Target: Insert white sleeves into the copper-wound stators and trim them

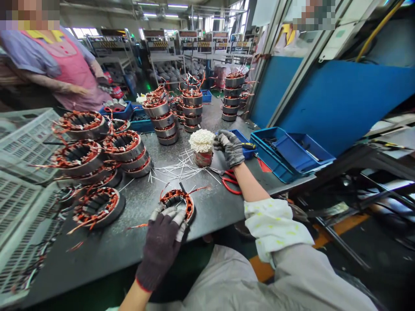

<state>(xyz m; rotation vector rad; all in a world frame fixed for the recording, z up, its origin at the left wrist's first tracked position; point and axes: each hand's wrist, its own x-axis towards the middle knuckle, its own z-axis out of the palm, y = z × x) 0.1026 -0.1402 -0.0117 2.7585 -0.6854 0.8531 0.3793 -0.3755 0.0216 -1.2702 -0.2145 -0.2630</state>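
My left hand (164, 242), in a dark glove with pale fingertips, rests on the near side of a copper-wound stator ring (188, 207) at the table's front edge, its fingers curled over the rim. My right hand (229, 147), in a grey striped glove, is raised beside a bundle of white strips (201, 140) standing in a reddish can (203, 159). Its fingers are bent together at the bundle's right side; what they pinch, if anything, is too small to name. Loose white strips (177, 168) lie left of the can. Red-handled scissors (231, 183) lie below my right hand.
Stacked stators (126, 149) stand at the left, with taller stacks (161, 119) behind. Blue bins (279, 151) sit at the right, near a blue panel (324, 95). White crates (26, 147) line the left side. A person in a pink apron (71, 73) stands across the table.
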